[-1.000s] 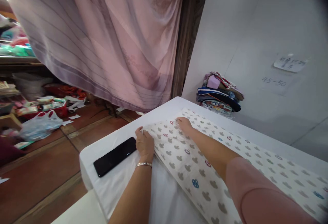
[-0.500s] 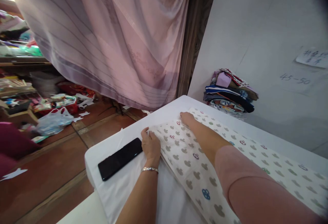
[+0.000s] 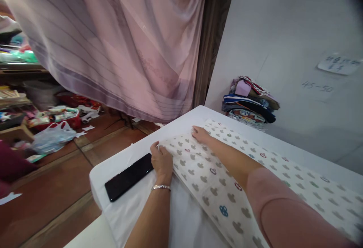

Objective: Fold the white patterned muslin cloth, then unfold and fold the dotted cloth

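Note:
A white cloth (image 3: pixel 204 180) printed with grey, red and blue mouse-head shapes lies lengthwise over the white-covered table. My left hand (image 3: pixel 162 161), a silver bracelet at its wrist, has its fingers closed on the cloth's near-left corner. Farther along the same end edge, my right hand (image 3: pixel 200 134) pinches the cloth; its fingertips are partly hidden. Under my right forearm the print continues, and more of the same patterned fabric (image 3: pixel 283 172) stretches to the right. Just left of my left hand lies a black phone (image 3: pixel 129 178), face up.
A stack of folded clothes (image 3: pixel 249 102) sits against the grey wall on the right. A pink curtain (image 3: pixel 136 43) hangs behind the table (image 3: pixel 113 168). On the tiled floor at left are a plastic bag (image 3: pixel 53 136) and a red basket (image 3: pixel 72 121).
The view has swung slightly to the right, so everything sits a little farther left. Both hands keep their grip on the cloth, with hardly any movement along its edge.

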`<state>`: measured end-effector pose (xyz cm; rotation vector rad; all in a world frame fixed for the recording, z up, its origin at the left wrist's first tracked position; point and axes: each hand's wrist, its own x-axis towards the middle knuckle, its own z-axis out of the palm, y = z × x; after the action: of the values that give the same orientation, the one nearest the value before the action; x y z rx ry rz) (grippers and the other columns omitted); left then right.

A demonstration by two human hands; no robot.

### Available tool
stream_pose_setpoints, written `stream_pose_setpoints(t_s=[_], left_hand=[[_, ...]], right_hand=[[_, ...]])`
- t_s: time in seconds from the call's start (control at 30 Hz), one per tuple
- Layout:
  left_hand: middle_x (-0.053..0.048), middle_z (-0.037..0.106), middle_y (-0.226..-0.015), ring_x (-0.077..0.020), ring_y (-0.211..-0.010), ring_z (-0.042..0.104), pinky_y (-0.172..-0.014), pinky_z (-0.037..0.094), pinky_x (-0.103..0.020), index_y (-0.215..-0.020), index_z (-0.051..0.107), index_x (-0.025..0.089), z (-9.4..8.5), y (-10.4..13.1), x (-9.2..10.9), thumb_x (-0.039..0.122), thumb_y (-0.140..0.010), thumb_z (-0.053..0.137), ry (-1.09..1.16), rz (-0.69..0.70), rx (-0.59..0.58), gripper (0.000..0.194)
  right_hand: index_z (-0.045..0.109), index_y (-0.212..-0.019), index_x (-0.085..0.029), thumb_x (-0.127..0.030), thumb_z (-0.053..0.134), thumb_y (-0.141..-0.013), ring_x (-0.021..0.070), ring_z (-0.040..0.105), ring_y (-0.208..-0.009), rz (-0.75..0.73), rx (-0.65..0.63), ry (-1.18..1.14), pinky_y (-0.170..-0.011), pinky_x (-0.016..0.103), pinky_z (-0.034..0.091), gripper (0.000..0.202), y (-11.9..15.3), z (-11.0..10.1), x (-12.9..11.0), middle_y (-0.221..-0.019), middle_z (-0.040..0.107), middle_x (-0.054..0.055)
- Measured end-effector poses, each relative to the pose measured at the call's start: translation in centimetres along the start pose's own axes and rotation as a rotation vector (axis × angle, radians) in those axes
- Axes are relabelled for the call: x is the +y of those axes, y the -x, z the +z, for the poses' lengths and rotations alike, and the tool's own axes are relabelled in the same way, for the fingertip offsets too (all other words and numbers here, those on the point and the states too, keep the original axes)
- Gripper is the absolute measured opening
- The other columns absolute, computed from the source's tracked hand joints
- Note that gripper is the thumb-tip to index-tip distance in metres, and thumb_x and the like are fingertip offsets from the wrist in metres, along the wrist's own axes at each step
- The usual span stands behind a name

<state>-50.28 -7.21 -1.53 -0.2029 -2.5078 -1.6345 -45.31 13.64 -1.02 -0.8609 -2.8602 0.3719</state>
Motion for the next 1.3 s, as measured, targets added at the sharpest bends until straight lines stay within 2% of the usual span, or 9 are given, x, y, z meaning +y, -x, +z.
stream_pose_setpoints(t_s=[0.17, 0.37, 0.47, 0.63, 0.73, 0.87, 1.0, 1.13, 1.3], left_hand=[[-0.009, 0.061, -0.083, -0.0210, -0.079, 0.058, -0.075, 0.043, -0.035, -0.115, 0.050, 0.016, 0.0, -0.2, 0.3, 0.019, -0.084, 0.038, -0.039, 0.003, 0.009, 0.033], [-0.011, 0.061, -0.089, -0.0228, -0.083, 0.058, -0.077, 0.043, -0.038, -0.117, 0.049, 0.015, -0.7, -0.4, 0.9, 0.018, -0.083, 0.039, -0.086, -0.008, 0.025, 0.035], [-0.012, 0.062, -0.094, -0.0242, -0.086, 0.059, -0.079, 0.043, -0.039, -0.118, 0.049, 0.016, -0.9, -0.5, 1.2, 0.019, -0.082, 0.039, -0.090, 0.009, 0.029, 0.037], [-0.013, 0.062, -0.099, -0.0275, -0.090, 0.060, -0.080, 0.044, -0.041, -0.119, 0.049, 0.016, -1.0, -0.6, 1.4, 0.020, -0.082, 0.039, -0.136, 0.002, -0.008, 0.038], [-0.013, 0.062, -0.100, -0.0293, -0.092, 0.059, -0.080, 0.044, -0.043, -0.119, 0.050, 0.017, -1.2, -0.7, 1.4, 0.019, -0.081, 0.040, -0.149, -0.004, -0.014, 0.039], [-0.011, 0.063, -0.100, -0.0288, -0.091, 0.060, -0.081, 0.045, -0.043, -0.118, 0.050, 0.019, -1.4, -0.9, 1.3, 0.019, -0.081, 0.041, -0.188, -0.004, -0.014, 0.038], [-0.008, 0.063, -0.101, -0.0280, -0.092, 0.061, -0.081, 0.047, -0.044, -0.117, 0.050, 0.022, -1.1, -1.3, 1.0, 0.019, -0.079, 0.044, -0.247, 0.018, 0.000, 0.038], [-0.006, 0.063, -0.105, -0.0264, -0.093, 0.061, -0.082, 0.048, -0.042, -0.113, 0.052, 0.026, -0.9, -1.5, 1.0, 0.019, -0.077, 0.045, -0.329, 0.023, 0.027, 0.037], [-0.002, 0.060, -0.114, -0.0268, -0.097, 0.060, -0.086, 0.047, -0.042, -0.109, 0.052, 0.031, -0.8, -1.3, 1.2, 0.024, -0.077, 0.042, -0.371, 0.024, 0.044, 0.034]], right_hand=[[0.039, -0.133, -0.022, -0.045, 0.034, -0.090, 0.0225, 0.023, -0.133, -0.205, -0.028, -0.019, -0.106, 0.041, 0.018, 0.049, 6.1, 1.7, -2.1, -0.143, 0.034, 0.008], [0.035, -0.135, -0.020, -0.050, 0.027, -0.092, 0.0248, 0.013, -0.136, -0.175, -0.048, -0.094, -0.107, 0.048, 0.010, 0.053, 10.5, 1.3, -4.3, -0.148, 0.022, 0.011], [0.030, -0.138, -0.020, -0.052, 0.027, -0.091, 0.0235, 0.008, -0.137, -0.203, 0.043, -0.110, -0.109, 0.047, 0.003, 0.057, 13.9, 0.7, -3.9, -0.149, 0.019, 0.010], [0.021, -0.143, -0.020, -0.057, 0.027, -0.089, 0.0236, 0.006, -0.138, -0.222, -0.147, -0.171, -0.110, 0.046, 0.005, 0.066, 17.5, 0.4, -1.7, -0.150, 0.012, 0.009], [0.032, -0.139, -0.023, -0.048, 0.029, -0.091, 0.0211, 0.013, -0.137, -0.180, -0.032, -0.164, -0.110, 0.042, 0.013, 0.055, 16.3, -1.2, 1.6, -0.149, 0.019, 0.005], [0.053, -0.123, -0.027, -0.026, 0.027, -0.093, 0.0140, 0.038, -0.125, 0.303, 0.150, 0.073, -0.104, 0.028, 0.028, 0.040, 14.1, -5.4, 9.8, -0.134, 0.047, -0.001], [0.059, -0.114, -0.016, -0.017, 0.032, -0.090, 0.0202, 0.050, -0.113, 0.542, 0.161, 0.156, -0.093, 0.028, 0.036, 0.037, 13.8, -8.8, 18.6, -0.121, 0.058, 0.010], [0.066, -0.100, -0.014, -0.020, 0.046, -0.086, 0.0224, 0.057, -0.099, 0.628, 0.070, 0.185, -0.080, 0.027, 0.041, 0.025, 13.4, -8.9, 23.5, -0.106, 0.064, 0.013], [0.066, -0.098, -0.019, -0.026, 0.051, -0.084, 0.0199, 0.058, -0.095, 0.614, 0.041, 0.200, -0.075, 0.025, 0.041, 0.021, 11.6, -7.6, 25.8, -0.103, 0.065, 0.009]])
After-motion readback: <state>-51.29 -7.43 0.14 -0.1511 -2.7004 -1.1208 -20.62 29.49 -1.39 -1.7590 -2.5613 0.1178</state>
